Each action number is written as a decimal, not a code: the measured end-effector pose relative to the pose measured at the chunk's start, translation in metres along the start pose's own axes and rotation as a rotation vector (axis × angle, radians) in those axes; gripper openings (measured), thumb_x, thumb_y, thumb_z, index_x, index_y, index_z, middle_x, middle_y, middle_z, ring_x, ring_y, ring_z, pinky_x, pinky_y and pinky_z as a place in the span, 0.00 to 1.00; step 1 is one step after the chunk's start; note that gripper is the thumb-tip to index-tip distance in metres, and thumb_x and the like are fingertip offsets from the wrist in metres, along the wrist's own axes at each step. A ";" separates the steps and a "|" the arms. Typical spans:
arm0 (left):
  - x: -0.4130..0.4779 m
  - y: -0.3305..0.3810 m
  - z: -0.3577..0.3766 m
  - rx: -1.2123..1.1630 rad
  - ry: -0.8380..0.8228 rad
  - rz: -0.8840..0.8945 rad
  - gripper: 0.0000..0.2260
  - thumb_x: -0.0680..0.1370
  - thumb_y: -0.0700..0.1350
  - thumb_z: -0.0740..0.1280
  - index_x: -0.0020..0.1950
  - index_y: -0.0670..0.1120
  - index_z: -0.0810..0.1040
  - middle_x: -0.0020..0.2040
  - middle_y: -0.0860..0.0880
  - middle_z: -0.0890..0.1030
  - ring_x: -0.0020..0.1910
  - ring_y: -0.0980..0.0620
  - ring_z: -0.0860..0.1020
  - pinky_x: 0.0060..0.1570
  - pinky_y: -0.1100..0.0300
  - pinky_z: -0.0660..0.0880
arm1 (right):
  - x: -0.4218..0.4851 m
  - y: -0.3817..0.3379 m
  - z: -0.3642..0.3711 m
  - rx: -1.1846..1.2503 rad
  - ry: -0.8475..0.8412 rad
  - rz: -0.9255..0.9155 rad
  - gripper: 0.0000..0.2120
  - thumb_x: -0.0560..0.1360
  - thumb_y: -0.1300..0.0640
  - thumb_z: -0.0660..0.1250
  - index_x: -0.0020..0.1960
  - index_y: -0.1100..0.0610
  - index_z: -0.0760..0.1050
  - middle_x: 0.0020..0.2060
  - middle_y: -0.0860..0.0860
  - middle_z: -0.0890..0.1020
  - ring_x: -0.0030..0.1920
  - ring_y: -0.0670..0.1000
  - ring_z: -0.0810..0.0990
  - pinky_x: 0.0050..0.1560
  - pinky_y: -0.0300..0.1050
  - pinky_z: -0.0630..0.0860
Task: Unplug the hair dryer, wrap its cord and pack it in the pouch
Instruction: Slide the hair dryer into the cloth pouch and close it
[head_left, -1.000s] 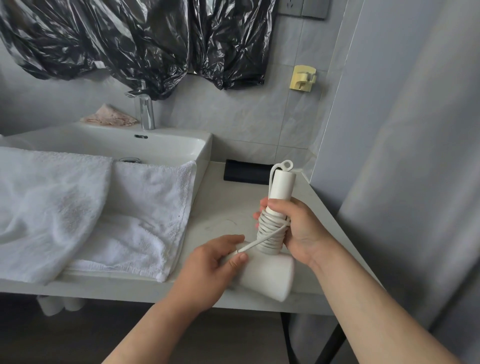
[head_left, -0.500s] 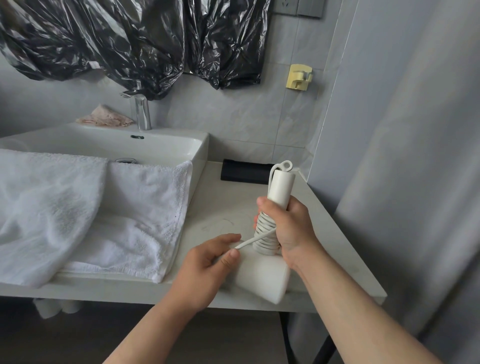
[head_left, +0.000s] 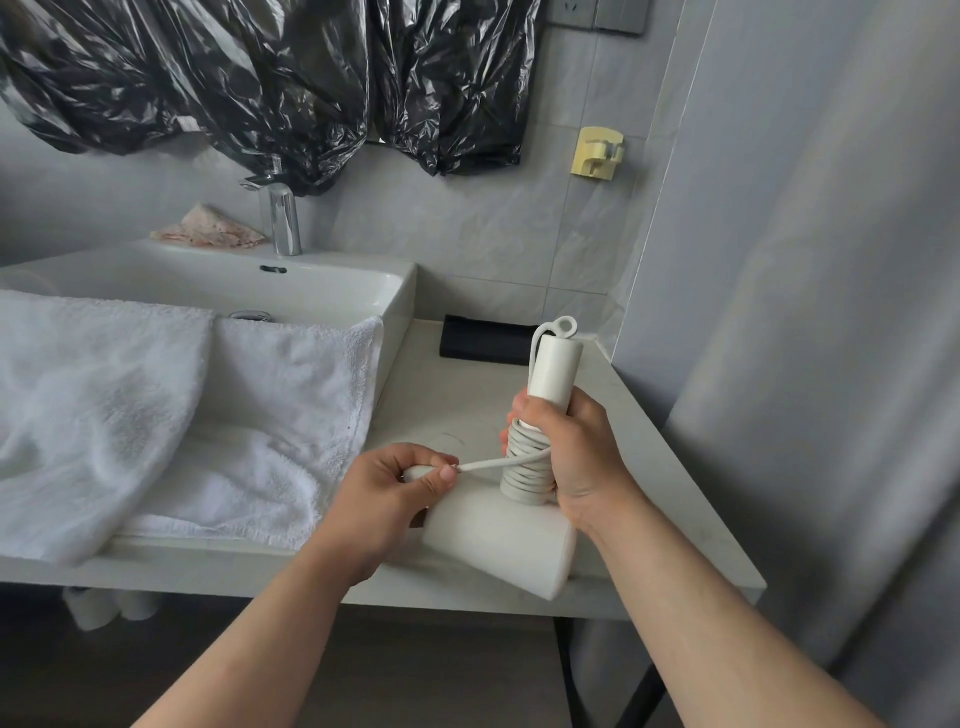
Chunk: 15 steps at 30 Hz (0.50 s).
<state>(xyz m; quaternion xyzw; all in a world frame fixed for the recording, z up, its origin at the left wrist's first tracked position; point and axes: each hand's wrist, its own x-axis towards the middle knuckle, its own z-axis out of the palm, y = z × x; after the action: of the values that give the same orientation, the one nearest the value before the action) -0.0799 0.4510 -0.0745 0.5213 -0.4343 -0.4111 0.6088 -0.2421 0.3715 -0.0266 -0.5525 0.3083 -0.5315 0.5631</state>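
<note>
A white hair dryer (head_left: 501, 538) is held upside down over the counter, barrel low, handle pointing up. My right hand (head_left: 574, 457) is wrapped around the handle, over several turns of white cord (head_left: 527, 475) coiled on it. My left hand (head_left: 389, 491) pinches the free end of the cord, stretched taut to the left of the coil; the plug is hidden in the fist. A black pouch (head_left: 485, 340) lies flat at the back of the counter, against the wall.
White towels (head_left: 171, 415) drape over the sink (head_left: 332, 288) and the counter's (head_left: 670, 493) left part. A chrome tap (head_left: 283, 218) stands behind the basin. Black plastic bags hang on the wall, with a yellow hook (head_left: 597, 154) and a socket (head_left: 571, 10) above. A grey curtain hangs at right.
My left hand has pulled the cord end further left and slightly up, tightening it. My right hand keeps its grip on the handle; the dryer has barely shifted.
</note>
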 end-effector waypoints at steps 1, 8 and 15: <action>0.000 0.001 -0.001 0.011 -0.008 -0.003 0.08 0.75 0.37 0.72 0.37 0.46 0.85 0.48 0.49 0.86 0.44 0.47 0.80 0.43 0.49 0.77 | 0.000 0.001 0.000 0.001 0.004 0.001 0.05 0.65 0.59 0.71 0.35 0.58 0.75 0.29 0.56 0.76 0.30 0.56 0.76 0.37 0.50 0.73; 0.009 0.005 0.001 0.020 -0.045 -0.011 0.07 0.75 0.37 0.72 0.37 0.43 0.83 0.37 0.46 0.80 0.37 0.50 0.79 0.33 0.57 0.78 | -0.003 0.000 0.000 -0.002 -0.020 0.001 0.07 0.65 0.58 0.71 0.38 0.59 0.74 0.30 0.55 0.75 0.31 0.55 0.76 0.38 0.50 0.74; 0.028 0.015 0.011 0.264 -0.130 -0.062 0.04 0.74 0.43 0.74 0.48 0.47 0.85 0.39 0.53 0.83 0.35 0.57 0.79 0.36 0.65 0.76 | -0.005 -0.005 0.000 -0.001 -0.077 0.026 0.05 0.66 0.58 0.70 0.38 0.59 0.76 0.31 0.56 0.77 0.31 0.54 0.77 0.35 0.47 0.76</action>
<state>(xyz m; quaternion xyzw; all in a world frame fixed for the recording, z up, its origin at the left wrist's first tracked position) -0.0821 0.4235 -0.0556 0.5824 -0.5066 -0.4020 0.4925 -0.2443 0.3768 -0.0230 -0.5690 0.2937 -0.5024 0.5810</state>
